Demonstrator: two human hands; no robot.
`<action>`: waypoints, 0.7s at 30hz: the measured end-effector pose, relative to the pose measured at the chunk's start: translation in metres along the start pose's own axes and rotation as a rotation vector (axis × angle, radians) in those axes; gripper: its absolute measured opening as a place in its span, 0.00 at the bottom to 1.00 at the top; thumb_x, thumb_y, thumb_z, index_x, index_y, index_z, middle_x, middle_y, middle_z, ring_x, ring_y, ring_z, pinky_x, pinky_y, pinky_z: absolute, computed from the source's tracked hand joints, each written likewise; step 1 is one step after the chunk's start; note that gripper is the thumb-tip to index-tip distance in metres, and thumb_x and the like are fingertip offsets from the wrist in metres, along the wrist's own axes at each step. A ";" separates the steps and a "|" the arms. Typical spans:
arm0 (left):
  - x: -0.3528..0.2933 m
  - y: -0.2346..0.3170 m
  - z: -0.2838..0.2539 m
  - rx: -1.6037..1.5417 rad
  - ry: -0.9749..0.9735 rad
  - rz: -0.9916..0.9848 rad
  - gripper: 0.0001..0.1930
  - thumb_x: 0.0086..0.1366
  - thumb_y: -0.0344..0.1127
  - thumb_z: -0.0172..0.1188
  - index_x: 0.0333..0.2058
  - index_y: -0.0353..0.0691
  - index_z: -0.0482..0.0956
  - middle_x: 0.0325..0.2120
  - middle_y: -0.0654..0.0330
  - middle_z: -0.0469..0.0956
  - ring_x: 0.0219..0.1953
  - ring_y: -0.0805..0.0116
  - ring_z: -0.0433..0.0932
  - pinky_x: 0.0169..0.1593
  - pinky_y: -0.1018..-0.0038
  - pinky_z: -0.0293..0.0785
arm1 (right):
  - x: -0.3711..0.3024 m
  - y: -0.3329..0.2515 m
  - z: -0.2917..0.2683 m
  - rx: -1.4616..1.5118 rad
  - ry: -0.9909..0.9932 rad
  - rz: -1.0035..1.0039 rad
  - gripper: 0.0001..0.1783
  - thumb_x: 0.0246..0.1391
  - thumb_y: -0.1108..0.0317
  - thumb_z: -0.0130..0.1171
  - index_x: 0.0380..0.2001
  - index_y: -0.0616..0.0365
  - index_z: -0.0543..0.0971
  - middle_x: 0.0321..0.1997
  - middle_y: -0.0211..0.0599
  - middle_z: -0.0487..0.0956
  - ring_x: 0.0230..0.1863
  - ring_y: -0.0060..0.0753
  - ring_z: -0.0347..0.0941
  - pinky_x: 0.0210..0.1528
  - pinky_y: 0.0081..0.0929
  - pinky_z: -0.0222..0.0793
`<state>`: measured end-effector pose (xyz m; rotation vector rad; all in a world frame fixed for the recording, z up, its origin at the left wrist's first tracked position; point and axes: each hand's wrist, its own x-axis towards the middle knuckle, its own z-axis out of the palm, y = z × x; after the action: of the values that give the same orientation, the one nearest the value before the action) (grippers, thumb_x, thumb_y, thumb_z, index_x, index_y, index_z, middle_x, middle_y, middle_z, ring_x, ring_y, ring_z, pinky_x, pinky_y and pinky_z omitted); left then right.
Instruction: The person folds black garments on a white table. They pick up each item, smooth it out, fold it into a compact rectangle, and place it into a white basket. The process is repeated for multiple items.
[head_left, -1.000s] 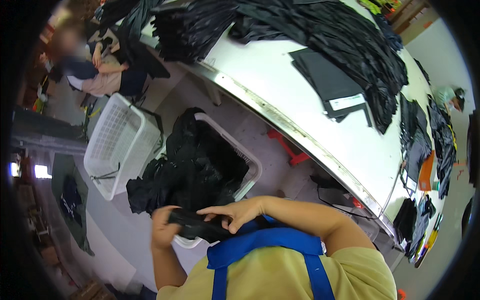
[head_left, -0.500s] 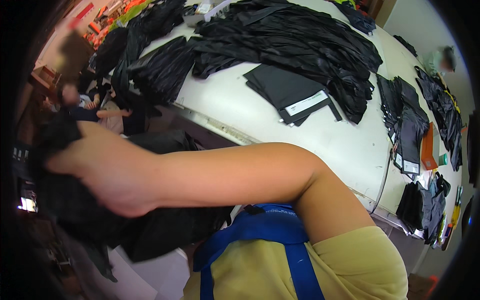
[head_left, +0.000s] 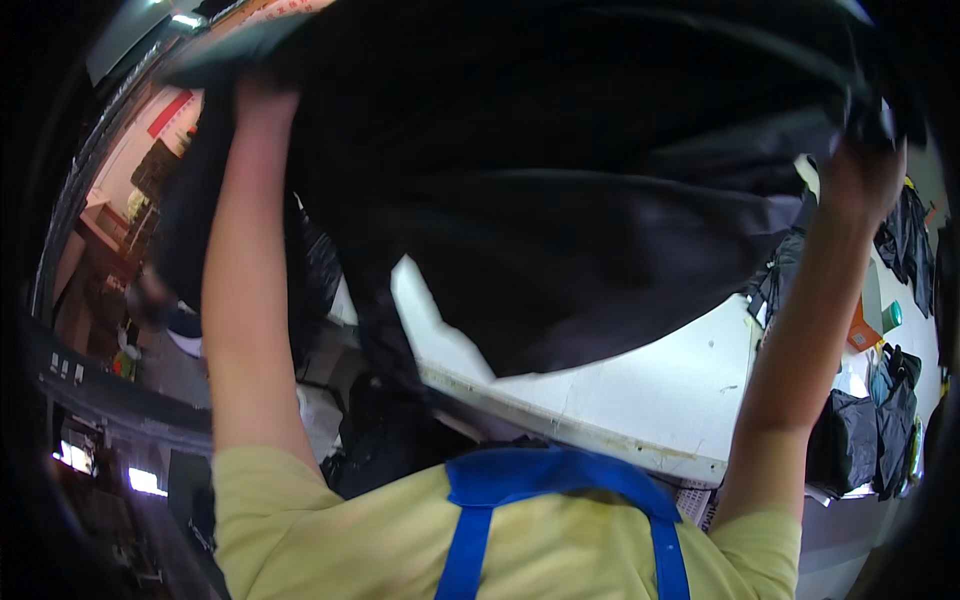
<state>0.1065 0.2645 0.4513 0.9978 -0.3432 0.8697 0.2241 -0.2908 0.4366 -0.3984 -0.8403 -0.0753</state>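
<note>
A wide sheet of thin black fabric [head_left: 600, 230], seemingly a garment, is held up and spread between my two raised arms. My left hand [head_left: 268, 98] is at its upper left, the fingers mostly hidden by the cloth. At the upper right my right hand [head_left: 868, 175] is closed on the fabric's edge, slightly blurred. The cloth hangs in folds over the white table [head_left: 650, 410] and hides much of its top. Its lower corner droops near the table's front edge.
Black folded garments [head_left: 845, 440] lie at the table's right end, near an orange box [head_left: 864, 328] and a green roll [head_left: 891, 316]. Dark cloth [head_left: 395, 440] is heaped below the front edge at left. A blurred person's hand [head_left: 150, 290] shows at far left.
My right arm, before bent across to the left at the dark cloth, has swung out to the right. Both arms are now raised, and the black fabric is spread above the table.
</note>
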 end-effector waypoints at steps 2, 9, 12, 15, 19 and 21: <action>0.063 -0.064 0.130 0.243 -0.141 0.030 0.26 0.64 0.41 0.54 0.59 0.40 0.65 0.53 0.49 0.71 0.53 0.54 0.71 0.57 0.64 0.66 | -0.019 -0.046 -0.076 0.165 -0.150 0.155 0.20 0.62 0.56 0.47 0.51 0.55 0.73 0.46 0.45 0.79 0.51 0.45 0.73 0.61 0.47 0.62; 0.054 -0.282 0.218 1.265 -0.915 0.558 0.23 0.56 0.33 0.56 0.51 0.35 0.73 0.50 0.43 0.73 0.53 0.47 0.71 0.56 0.64 0.67 | -0.154 0.039 -0.164 -0.102 0.881 0.491 0.28 0.60 0.42 0.47 0.50 0.54 0.71 0.51 0.48 0.73 0.61 0.50 0.63 0.60 0.53 0.61; -0.035 -0.389 0.130 1.564 -1.172 0.544 0.20 0.57 0.36 0.58 0.50 0.43 0.74 0.54 0.49 0.70 0.57 0.53 0.68 0.61 0.61 0.62 | -0.222 0.072 -0.187 -0.081 0.980 0.645 0.28 0.61 0.41 0.45 0.50 0.54 0.70 0.49 0.43 0.73 0.56 0.50 0.66 0.56 0.49 0.61; -0.135 -0.398 0.011 1.424 -1.236 0.482 0.22 0.54 0.33 0.61 0.49 0.44 0.74 0.54 0.51 0.69 0.56 0.53 0.68 0.61 0.59 0.61 | -0.254 0.114 -0.201 -0.220 1.050 0.708 0.28 0.60 0.39 0.45 0.53 0.48 0.70 0.51 0.36 0.72 0.54 0.41 0.65 0.56 0.44 0.57; -0.277 -0.363 -0.065 1.316 -0.719 -0.194 0.33 0.54 0.35 0.64 0.60 0.45 0.63 0.60 0.49 0.60 0.60 0.48 0.61 0.62 0.59 0.60 | -0.279 0.128 -0.221 -0.411 1.065 0.666 0.36 0.55 0.34 0.47 0.60 0.44 0.65 0.60 0.34 0.67 0.60 0.39 0.58 0.64 0.46 0.43; -0.332 -0.375 -0.100 1.087 -0.471 -0.608 0.39 0.55 0.38 0.66 0.62 0.40 0.56 0.58 0.44 0.60 0.57 0.51 0.65 0.57 0.65 0.67 | -0.298 0.137 -0.216 -0.534 1.062 0.713 0.38 0.54 0.34 0.48 0.62 0.43 0.62 0.63 0.33 0.64 0.62 0.39 0.56 0.64 0.46 0.44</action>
<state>0.1742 0.0962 -0.0256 2.1842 0.0950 0.1890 0.2080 -0.2719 0.0446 -1.0172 0.4169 0.1518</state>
